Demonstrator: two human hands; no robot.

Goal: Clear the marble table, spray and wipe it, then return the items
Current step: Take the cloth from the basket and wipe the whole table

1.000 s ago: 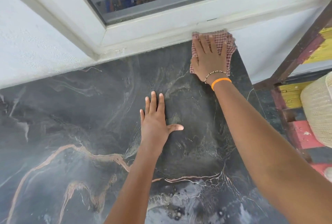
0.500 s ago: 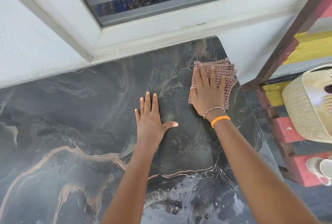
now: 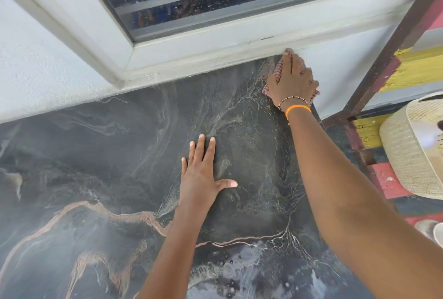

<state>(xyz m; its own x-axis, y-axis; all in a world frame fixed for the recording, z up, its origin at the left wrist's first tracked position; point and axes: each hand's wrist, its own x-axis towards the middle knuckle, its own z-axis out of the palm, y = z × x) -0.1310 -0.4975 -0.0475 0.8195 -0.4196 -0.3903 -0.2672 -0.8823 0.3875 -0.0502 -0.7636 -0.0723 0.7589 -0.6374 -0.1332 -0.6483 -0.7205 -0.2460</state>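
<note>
Wiping the far right corner of the marble tabletop [image 3: 100,174] with a checked cloth.

The right hand [image 3: 291,80] presses the red-checked cloth [image 3: 275,73] into the corner under the window sill [image 3: 215,58], its grip curled over the bunched fabric; the left hand [image 3: 201,176] lies flat and open on the stone, bracing. To do this well, I would keep the cloth spread flat, run it along the wall seam, then pull overlapping strokes back toward the body (streaks show easily on dark stone). The woven basket [image 3: 412,150] at right sits off the tabletop; its contents are too blurred to tell.
</note>
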